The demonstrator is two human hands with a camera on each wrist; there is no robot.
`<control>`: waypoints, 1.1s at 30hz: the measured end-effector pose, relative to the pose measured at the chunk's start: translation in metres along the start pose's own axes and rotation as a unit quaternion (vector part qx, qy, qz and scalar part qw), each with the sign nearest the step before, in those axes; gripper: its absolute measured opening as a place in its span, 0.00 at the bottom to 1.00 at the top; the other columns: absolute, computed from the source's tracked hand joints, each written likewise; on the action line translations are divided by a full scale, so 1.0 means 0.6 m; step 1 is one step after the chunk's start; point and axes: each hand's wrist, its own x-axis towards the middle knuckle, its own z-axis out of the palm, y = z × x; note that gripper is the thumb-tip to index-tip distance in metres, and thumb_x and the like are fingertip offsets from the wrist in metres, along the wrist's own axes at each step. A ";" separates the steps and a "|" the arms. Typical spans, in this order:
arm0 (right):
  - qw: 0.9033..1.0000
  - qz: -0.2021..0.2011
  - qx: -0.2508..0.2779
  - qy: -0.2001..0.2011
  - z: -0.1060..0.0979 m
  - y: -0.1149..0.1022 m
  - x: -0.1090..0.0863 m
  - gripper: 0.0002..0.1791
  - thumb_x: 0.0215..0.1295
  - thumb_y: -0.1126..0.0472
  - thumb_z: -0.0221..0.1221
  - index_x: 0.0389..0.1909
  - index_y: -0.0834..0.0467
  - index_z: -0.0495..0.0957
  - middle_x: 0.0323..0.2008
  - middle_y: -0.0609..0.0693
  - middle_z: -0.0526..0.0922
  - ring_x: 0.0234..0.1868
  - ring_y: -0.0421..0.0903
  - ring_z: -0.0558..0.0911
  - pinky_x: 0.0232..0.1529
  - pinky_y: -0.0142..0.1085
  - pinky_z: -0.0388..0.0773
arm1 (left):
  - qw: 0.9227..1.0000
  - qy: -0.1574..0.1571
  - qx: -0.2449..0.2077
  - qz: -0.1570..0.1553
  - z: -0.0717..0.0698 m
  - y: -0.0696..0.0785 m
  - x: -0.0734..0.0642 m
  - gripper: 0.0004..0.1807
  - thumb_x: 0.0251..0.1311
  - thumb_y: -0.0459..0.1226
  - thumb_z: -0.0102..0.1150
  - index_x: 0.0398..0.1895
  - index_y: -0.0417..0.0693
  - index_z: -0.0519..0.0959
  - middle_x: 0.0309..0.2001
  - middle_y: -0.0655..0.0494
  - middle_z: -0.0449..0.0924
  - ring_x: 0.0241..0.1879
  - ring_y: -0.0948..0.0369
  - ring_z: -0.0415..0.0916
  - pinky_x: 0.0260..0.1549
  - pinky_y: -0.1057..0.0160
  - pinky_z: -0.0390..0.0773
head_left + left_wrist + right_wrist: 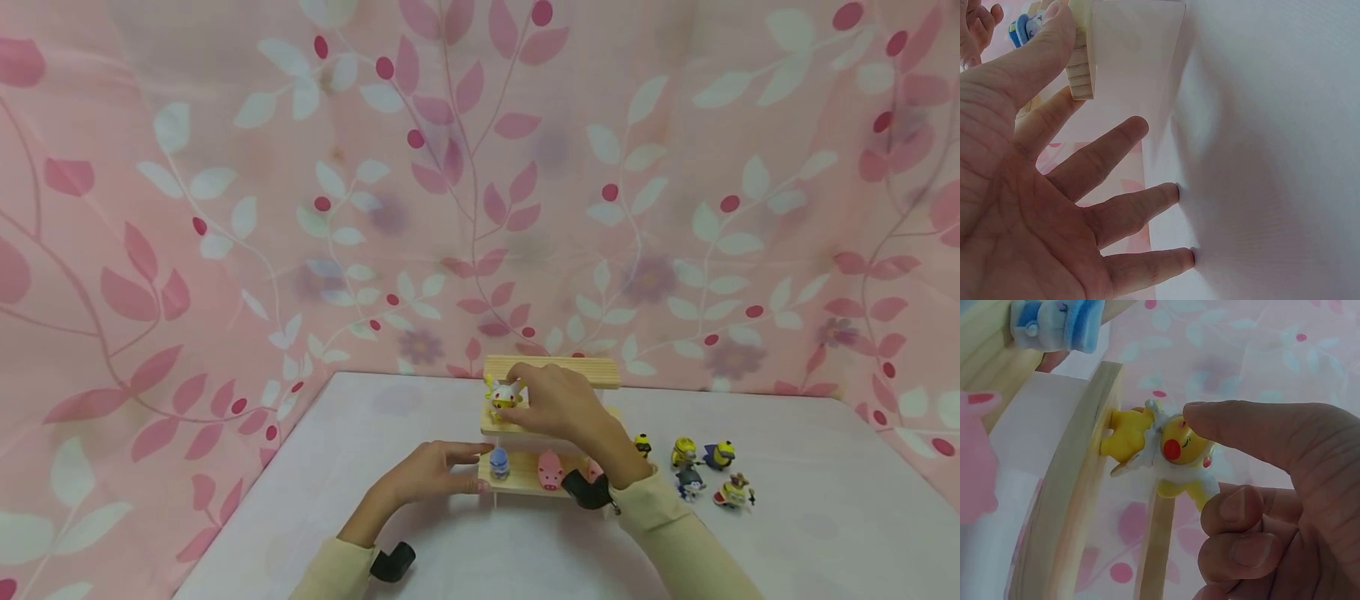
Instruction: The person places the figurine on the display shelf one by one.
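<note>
My right hand (pixel 558 402) pinches a yellow Pikachu-like figurine (pixel 1179 447) in a white hooded outfit between thumb and fingers. Its feet are right at the upper board (pixel 1054 506) of a small wooden display rack (pixel 555 371). At the rack's left end, my left hand (pixel 431 472) grips the lower shelf (pixel 1082 75) between thumb and index finger, the other fingers spread. A blue-hatted figurine (pixel 499 463) stands on that shelf near the left thumb. Beside it is a pink pig figurine (pixel 550 471); a second pink one (pixel 595 471) is partly hidden by the right wrist.
On the white tabletop (pixel 810 533), right of the rack, lie several small figurines: yellow ones (pixel 684 452), a dark grey and white one (pixel 689 483) and a red and brown one (pixel 734 492). A pink leaf-patterned cloth (pixel 480 208) hangs behind the table.
</note>
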 end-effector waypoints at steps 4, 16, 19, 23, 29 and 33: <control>1.000 -0.001 -0.008 0.006 -0.007 0.003 -0.009 0.27 0.54 0.43 0.71 0.53 0.50 0.79 0.19 0.39 0.72 0.20 0.40 0.70 0.20 0.33 0.67 | 1.000 -0.001 0.002 0.001 0.000 0.000 0.000 0.31 0.58 0.52 0.68 0.66 0.62 0.75 0.62 0.60 0.76 0.58 0.56 0.77 0.57 0.45 0.72; 0.999 -0.009 -0.022 0.043 -0.028 0.021 -0.048 0.33 0.57 0.44 0.69 0.60 0.53 0.74 0.19 0.38 0.71 0.18 0.37 0.69 0.17 0.32 0.66 | 1.000 -0.001 -0.002 0.002 0.000 0.003 0.000 0.31 0.58 0.51 0.69 0.66 0.59 0.75 0.63 0.60 0.75 0.57 0.56 0.77 0.57 0.46 0.73; 0.998 -0.002 -0.035 0.043 -0.034 0.026 -0.058 0.31 0.57 0.46 0.69 0.59 0.53 0.75 0.19 0.39 0.71 0.19 0.38 0.68 0.17 0.32 0.66 | 1.000 0.000 -0.004 0.000 0.001 0.002 0.001 0.31 0.58 0.52 0.69 0.66 0.60 0.76 0.63 0.61 0.75 0.57 0.57 0.77 0.57 0.46 0.72; 0.998 -0.005 -0.046 0.044 -0.036 0.035 -0.071 0.29 0.57 0.46 0.69 0.57 0.52 0.76 0.19 0.38 0.70 0.18 0.38 0.67 0.17 0.31 0.64 | 1.000 0.000 -0.004 -0.005 0.003 0.000 0.001 0.31 0.57 0.53 0.69 0.65 0.61 0.76 0.62 0.62 0.75 0.57 0.58 0.77 0.57 0.46 0.72; 0.997 -0.024 -0.044 0.059 -0.038 0.048 -0.093 0.26 0.56 0.47 0.70 0.54 0.51 0.79 0.17 0.36 0.68 0.16 0.36 0.65 0.15 0.31 0.62 | 1.000 0.004 -0.002 -0.004 0.003 -0.001 0.002 0.31 0.57 0.53 0.69 0.65 0.61 0.76 0.62 0.60 0.76 0.58 0.56 0.77 0.57 0.44 0.72; 0.997 -0.026 -0.045 0.063 -0.040 0.059 -0.108 0.25 0.56 0.48 0.69 0.53 0.51 0.79 0.17 0.35 0.67 0.16 0.35 0.64 0.16 0.30 0.62 | 1.000 0.006 0.004 -0.001 0.002 -0.001 0.002 0.32 0.57 0.53 0.69 0.65 0.61 0.76 0.62 0.60 0.76 0.57 0.56 0.77 0.56 0.45 0.73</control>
